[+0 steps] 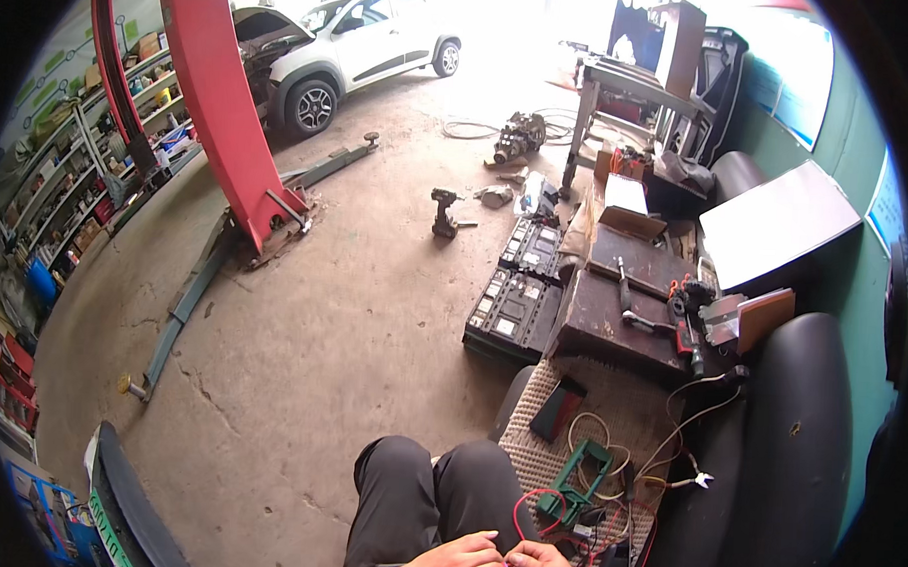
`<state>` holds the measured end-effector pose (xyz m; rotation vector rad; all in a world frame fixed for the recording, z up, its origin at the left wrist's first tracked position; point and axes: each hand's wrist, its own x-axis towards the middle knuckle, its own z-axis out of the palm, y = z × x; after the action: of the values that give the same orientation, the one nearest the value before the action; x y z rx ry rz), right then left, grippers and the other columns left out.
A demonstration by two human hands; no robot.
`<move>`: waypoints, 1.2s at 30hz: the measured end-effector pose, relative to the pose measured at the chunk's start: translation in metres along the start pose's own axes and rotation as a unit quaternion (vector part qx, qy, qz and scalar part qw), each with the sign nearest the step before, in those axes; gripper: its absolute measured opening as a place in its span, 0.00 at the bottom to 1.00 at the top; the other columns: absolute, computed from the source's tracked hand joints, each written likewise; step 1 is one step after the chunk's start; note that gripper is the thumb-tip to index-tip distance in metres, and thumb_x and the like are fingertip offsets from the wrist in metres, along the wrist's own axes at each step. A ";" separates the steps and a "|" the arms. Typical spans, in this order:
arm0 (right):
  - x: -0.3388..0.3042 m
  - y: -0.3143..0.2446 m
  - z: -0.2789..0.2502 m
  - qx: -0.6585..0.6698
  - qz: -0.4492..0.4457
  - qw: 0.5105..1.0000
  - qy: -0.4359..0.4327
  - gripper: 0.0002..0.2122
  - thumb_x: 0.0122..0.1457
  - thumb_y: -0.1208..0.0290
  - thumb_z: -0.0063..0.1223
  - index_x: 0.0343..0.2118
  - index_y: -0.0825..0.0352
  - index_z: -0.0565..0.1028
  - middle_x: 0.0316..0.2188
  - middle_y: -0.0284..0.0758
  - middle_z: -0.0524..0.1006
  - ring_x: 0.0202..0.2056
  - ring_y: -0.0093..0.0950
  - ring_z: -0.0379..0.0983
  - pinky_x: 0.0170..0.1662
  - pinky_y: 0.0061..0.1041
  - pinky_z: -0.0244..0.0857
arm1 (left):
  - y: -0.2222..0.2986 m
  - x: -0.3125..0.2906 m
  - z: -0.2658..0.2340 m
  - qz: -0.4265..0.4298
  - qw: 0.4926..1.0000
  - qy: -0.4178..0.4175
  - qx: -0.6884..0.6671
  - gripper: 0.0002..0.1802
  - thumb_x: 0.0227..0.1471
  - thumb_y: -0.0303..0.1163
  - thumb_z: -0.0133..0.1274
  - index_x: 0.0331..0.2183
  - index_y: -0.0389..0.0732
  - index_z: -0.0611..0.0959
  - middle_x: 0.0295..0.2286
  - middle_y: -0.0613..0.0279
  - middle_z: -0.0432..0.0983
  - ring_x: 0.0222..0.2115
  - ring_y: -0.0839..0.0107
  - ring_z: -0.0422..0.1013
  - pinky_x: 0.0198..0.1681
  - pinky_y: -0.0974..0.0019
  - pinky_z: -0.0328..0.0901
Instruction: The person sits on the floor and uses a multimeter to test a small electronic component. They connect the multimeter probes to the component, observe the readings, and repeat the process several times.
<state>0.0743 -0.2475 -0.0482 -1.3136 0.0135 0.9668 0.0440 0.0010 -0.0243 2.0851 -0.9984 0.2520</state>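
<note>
My left hand [454, 560] and my right hand [547, 565] meet at the lower edge, over my lap. Both have curled fingers and closed thumbs, pinching something small with a pinkish-purple glint between them. A red wire [518, 514] loops up from the fingertips of my right hand and over to the seat beside me. On that woven seat cover [522, 433], close to my right hand, lies a green plastic frame [579, 478] among tangled wires. A dark case with a red edge [558, 408] rests farther up the seat. The pinched piece is mostly hidden by my fingers.
A brown cabinet [613, 324] bears a ratchet [645, 320] and other hand tools. Open black tool cases [514, 304] lie beside it. A cordless drill [443, 215] stands on the floor. The red lift post [215, 105] and a white car [372, 46] are beyond.
</note>
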 end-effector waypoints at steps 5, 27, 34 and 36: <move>-0.016 -0.014 0.016 0.021 0.027 0.998 0.047 0.11 0.76 0.61 0.60 0.42 0.63 0.81 0.28 0.32 0.84 0.21 0.19 0.73 0.23 0.19 0.64 | 0.009 0.000 -0.007 -0.043 0.999 0.011 0.010 0.15 0.51 0.30 0.63 0.44 0.46 0.85 0.40 0.62 0.80 0.45 0.59 0.76 0.66 0.49 0.68; -0.077 0.105 -0.162 -0.216 0.050 0.830 0.511 0.12 0.63 0.75 0.70 0.47 0.71 0.86 0.41 0.35 0.88 0.43 0.25 0.84 0.51 0.28 0.77 | 0.017 -0.006 -0.014 -0.132 0.989 -0.044 0.054 0.10 0.48 0.28 0.68 0.36 0.49 0.90 0.32 0.70 0.79 0.33 0.66 0.74 0.36 0.59 0.67; -0.039 0.080 -0.170 -0.221 0.002 0.852 0.474 0.11 0.67 0.73 0.68 0.49 0.71 0.86 0.40 0.36 0.89 0.41 0.24 0.84 0.49 0.28 0.78 | 0.035 -0.001 -0.014 -0.254 0.967 0.009 -0.009 0.10 0.53 0.29 0.73 0.38 0.42 0.90 0.31 0.64 0.83 0.31 0.61 0.76 0.37 0.57 0.71; -0.027 0.076 -0.175 -0.284 0.013 0.831 0.478 0.12 0.65 0.73 0.68 0.49 0.69 0.86 0.42 0.39 0.88 0.44 0.32 0.85 0.51 0.34 0.77 | 0.037 -0.001 -0.009 -0.281 0.960 0.016 -0.010 0.09 0.53 0.26 0.72 0.38 0.41 0.89 0.31 0.62 0.83 0.32 0.59 0.76 0.38 0.57 0.71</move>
<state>0.0990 -0.4092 -0.1498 -2.2527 0.5526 0.2253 0.0182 -0.0056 0.0028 2.2386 -0.3537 -0.0167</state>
